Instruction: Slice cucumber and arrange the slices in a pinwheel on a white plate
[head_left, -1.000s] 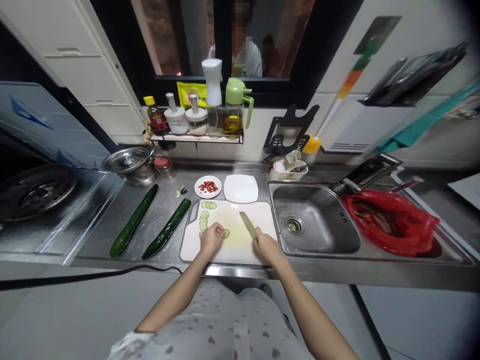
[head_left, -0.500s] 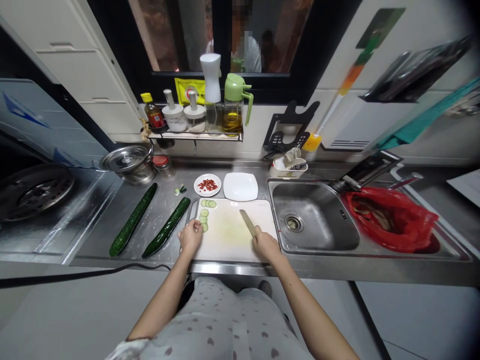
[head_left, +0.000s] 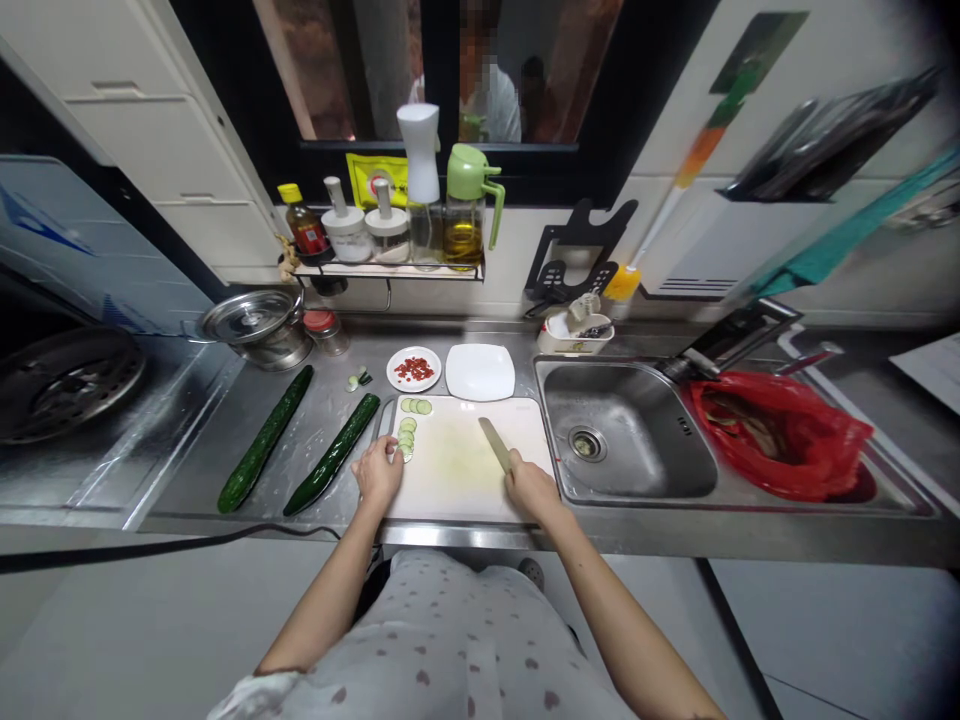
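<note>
My right hand (head_left: 531,487) is closed around the handle of a kitchen knife (head_left: 494,444), its blade pointing up and left over the white cutting board (head_left: 465,490). At the board's left edge my left hand (head_left: 379,470) has its fingers loosely bent and apart, thumb beside the lower cucumber slices (head_left: 406,437). Nothing shows between those fingers. These slices lie overlapping in a column, and another short row of cucumber slices (head_left: 416,406) lies above them at the board's top left corner. Two whole-looking cucumbers, a farther cucumber (head_left: 266,440) and a nearer cucumber (head_left: 334,455), rest left of the board.
Behind the board stand a plate of chopped red pieces (head_left: 414,386) and a white square plate (head_left: 480,390). Small cucumber ends (head_left: 358,380) lie left of them. The sink (head_left: 630,430) and a red plastic bag (head_left: 780,470) are at right; a steel pot (head_left: 262,335) stands back left.
My left hand has drawn slightly left from the lower slices, and its fingers have loosened. The right hand and knife stay nearly in place.
</note>
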